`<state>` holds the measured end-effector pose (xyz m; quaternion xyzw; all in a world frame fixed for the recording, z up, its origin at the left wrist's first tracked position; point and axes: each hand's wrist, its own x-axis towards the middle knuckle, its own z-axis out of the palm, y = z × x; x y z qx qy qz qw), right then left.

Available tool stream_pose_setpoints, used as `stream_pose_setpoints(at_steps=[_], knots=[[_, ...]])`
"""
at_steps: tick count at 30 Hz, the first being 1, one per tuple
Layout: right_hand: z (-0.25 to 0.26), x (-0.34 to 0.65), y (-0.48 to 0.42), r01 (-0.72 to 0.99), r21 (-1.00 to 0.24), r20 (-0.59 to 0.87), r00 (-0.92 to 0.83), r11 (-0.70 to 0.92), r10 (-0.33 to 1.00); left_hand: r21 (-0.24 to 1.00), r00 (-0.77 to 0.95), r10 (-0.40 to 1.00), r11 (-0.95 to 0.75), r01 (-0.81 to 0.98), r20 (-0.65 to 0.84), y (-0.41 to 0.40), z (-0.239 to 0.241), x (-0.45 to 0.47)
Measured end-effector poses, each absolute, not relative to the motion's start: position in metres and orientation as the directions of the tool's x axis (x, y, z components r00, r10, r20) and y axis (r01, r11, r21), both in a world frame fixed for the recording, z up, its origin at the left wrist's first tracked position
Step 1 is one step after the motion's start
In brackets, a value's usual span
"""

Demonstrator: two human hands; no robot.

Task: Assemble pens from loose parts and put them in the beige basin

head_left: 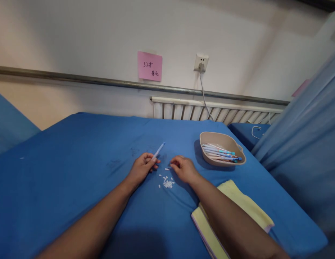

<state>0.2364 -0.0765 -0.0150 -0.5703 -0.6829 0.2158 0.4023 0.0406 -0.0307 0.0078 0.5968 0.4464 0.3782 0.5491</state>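
A slim pen (158,150) with a pale barrel and a blue upper end slants up from my left hand (143,166), whose thumb and fingers are closed round its lower part. Opposite, my right hand (185,169) is bent into a pinch just above the blue sheet; whether anything is between its fingertips is too small to tell. One white scrap (167,169) lies by those fingertips. Nearer to me, a small loose pile of white scraps (168,184) is spread on the sheet between my wrists.
A beige basket (220,138) holding several pens stands at the right on the blue-covered bed (75,172). My right forearm passes over a folded yellow towel (245,205). Behind are a wall rail (108,82), a radiator (183,109) and a plugged-in cord. A blue curtain (304,126) hangs at right.
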Motion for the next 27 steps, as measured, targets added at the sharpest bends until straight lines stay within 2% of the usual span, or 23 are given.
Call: stream_pose_setpoints(at_steps=[2,5,7,10,12,14,17,19,22,27], knots=[[-0.011,0.227,-0.08,0.755,-0.587,0.284,-0.145,0.291,0.948,0.993,0.322,0.946,-0.008,0.115,-0.03,-0.03,0.006,0.041],[-0.003,0.217,-0.084,0.889,-0.372,0.216,-0.199,0.269,0.956,0.99,0.35,0.936,-0.024,0.14,-0.027,-0.03,0.004,0.041],[0.001,0.215,-0.085,0.923,-0.292,0.197,-0.199,0.251,0.96,0.988,0.367,0.93,-0.038,0.152,-0.021,-0.03,0.002,0.041],[0.001,0.214,-0.085,0.931,-0.272,0.203,-0.191,0.243,0.96,0.982,0.383,0.924,-0.075,0.176,0.002,-0.029,0.001,0.04],[-0.003,0.216,-0.082,0.911,-0.337,0.213,-0.172,0.238,0.962,0.976,0.398,0.917,-0.1,0.192,0.016,-0.029,0.001,0.039],[-0.007,0.221,-0.078,0.836,-0.504,0.234,-0.107,0.215,0.966,0.971,0.415,0.909,-0.122,0.206,0.026,-0.029,0.0,0.039],[-0.011,0.231,-0.07,0.539,-0.823,0.263,0.083,0.179,0.961,0.959,0.438,0.898,-0.156,0.237,0.038,-0.03,0.001,0.038],[-0.012,0.239,-0.066,0.313,-0.93,0.266,0.205,0.195,0.942,0.948,0.446,0.894,-0.176,0.265,0.041,-0.031,0.003,0.038],[-0.009,0.246,-0.064,0.156,-0.959,0.272,0.267,0.237,0.925,0.932,0.457,0.888,-0.198,0.303,0.04,-0.033,0.005,0.038],[-0.007,0.248,-0.067,0.215,-0.941,0.307,0.215,0.262,0.927,0.9,0.487,0.871,-0.257,0.353,0.058,-0.032,0.006,0.037]])
